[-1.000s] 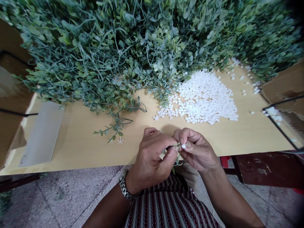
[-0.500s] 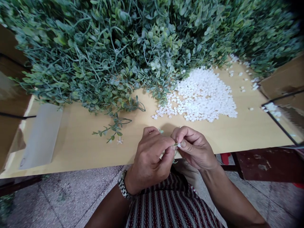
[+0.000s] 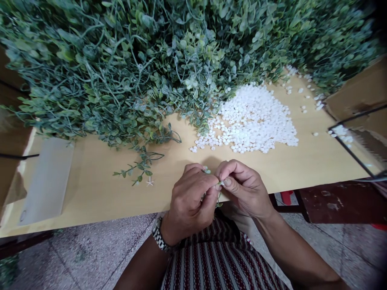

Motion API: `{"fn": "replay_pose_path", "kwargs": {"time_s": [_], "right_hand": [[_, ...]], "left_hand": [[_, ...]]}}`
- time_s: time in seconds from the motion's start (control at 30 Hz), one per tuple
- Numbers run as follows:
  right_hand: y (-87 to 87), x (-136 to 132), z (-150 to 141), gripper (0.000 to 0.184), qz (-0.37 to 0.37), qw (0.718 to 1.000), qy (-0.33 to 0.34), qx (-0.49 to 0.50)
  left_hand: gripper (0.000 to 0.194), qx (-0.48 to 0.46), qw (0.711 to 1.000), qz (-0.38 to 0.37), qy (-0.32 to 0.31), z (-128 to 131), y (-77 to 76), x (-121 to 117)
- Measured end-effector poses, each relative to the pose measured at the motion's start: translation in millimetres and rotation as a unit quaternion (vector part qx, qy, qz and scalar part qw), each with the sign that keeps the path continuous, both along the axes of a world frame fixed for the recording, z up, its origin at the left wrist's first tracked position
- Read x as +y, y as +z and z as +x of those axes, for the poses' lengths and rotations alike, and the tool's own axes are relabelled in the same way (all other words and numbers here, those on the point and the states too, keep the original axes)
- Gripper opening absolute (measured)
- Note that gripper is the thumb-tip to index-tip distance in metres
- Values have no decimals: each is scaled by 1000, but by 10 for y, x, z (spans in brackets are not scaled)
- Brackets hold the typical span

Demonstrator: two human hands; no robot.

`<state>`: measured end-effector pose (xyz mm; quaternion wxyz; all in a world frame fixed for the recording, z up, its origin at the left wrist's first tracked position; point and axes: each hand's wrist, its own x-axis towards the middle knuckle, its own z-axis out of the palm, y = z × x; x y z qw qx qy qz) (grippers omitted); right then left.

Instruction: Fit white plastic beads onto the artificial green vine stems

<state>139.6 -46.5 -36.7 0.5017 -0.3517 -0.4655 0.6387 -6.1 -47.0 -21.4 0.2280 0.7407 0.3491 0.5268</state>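
My left hand (image 3: 193,201), a metal watch at its wrist, pinches a thin green artificial sprig (image 3: 219,203). Most of the sprig is hidden by the fingers; a few leaves poke out above and below them. Against the sprig's tip, the thumb and forefinger of my right hand (image 3: 249,191) are closed on a small white bead (image 3: 222,183). Both hands meet just above the table's near edge. Beyond them lies a heap of similar white beads (image 3: 256,121).
Dense artificial greenery (image 3: 136,60) fills the back of the table (image 3: 105,197). A loose sprig (image 3: 142,165) and a small white star-shaped piece (image 3: 150,181) lie left of my hands. Farther left is a translucent plastic strip (image 3: 51,181). Cardboard (image 3: 359,88) and a black metal frame (image 3: 352,151) stand at the right.
The view has shifted slightly, so the table's contents sit a little further left. My hands keep the same pinch, with the white bead at the sprig's tip now showing less between the fingers.
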Motion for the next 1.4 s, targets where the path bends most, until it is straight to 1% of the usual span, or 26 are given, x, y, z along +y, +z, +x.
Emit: {"fn": "replay_pose_path", "kwargs": {"time_s": [0.13,0.3,0.47,0.53,0.6,0.67,0.7,0.73,0.8,0.87,0.9,0.97,1.0,1.03,1.13,1.17,1.2,1.27,1.4], "right_hand": [[3,-5,-3,9,-9,1000,-8,-4],[-7,6,-3,14,8,999,-20,-40],[32,0,-24,11,30,998,-19,-56],[91,-12,-16,6,62,995,-24,-78],[162,-16,23,8,122,984,-70,-112],[227,-4,84,13,191,960,-119,-168],[251,7,115,14,215,948,-124,-201],[269,18,141,15,227,939,-111,-232],[284,33,164,21,216,936,-50,-273],[278,28,145,25,169,949,-7,-264],[269,18,123,21,143,958,-2,-250],[247,-12,75,9,113,969,-17,-218],[236,-29,54,7,112,971,-33,-207],[226,-44,37,6,121,971,-48,-201],[202,-75,8,9,166,964,-66,-196],[195,-80,1,10,175,963,-69,-195],[188,-83,-7,10,179,962,-73,-192],[175,-85,-30,10,177,964,-85,-182],[155,-98,-75,10,170,965,-95,-174]], "left_hand": [[16,-7,1000,-4,3,15,1,-3],[16,-10,1000,-3,7,26,-21,-1],[17,-12,1000,-14,2,11,-39,-5],[16,-42,998,-35,-8,-11,-41,-19],[14,-91,993,-73,-4,-43,-35,-36],[10,-138,985,-105,16,-77,-21,-52],[7,-153,981,-115,23,-91,-13,-57],[5,-163,979,-121,27,-101,-6,-61],[5,-177,976,-128,19,-108,2,-69],[8,-189,973,-136,14,-103,2,-83],[8,-193,971,-138,15,-99,0,-93],[8,-188,971,-147,13,-95,1,-118],[7,-180,971,-157,6,-96,6,-130],[8,-165,971,-171,-5,-99,15,-139],[27,-89,974,-205,-33,-106,55,-138],[26,-66,977,-201,-34,-106,69,-127],[21,-51,980,-191,-32,-103,79,-113],[7,-53,983,-174,-29,-94,90,-83],[11,-115,974,-195,-13,-72,80,-56]]}}
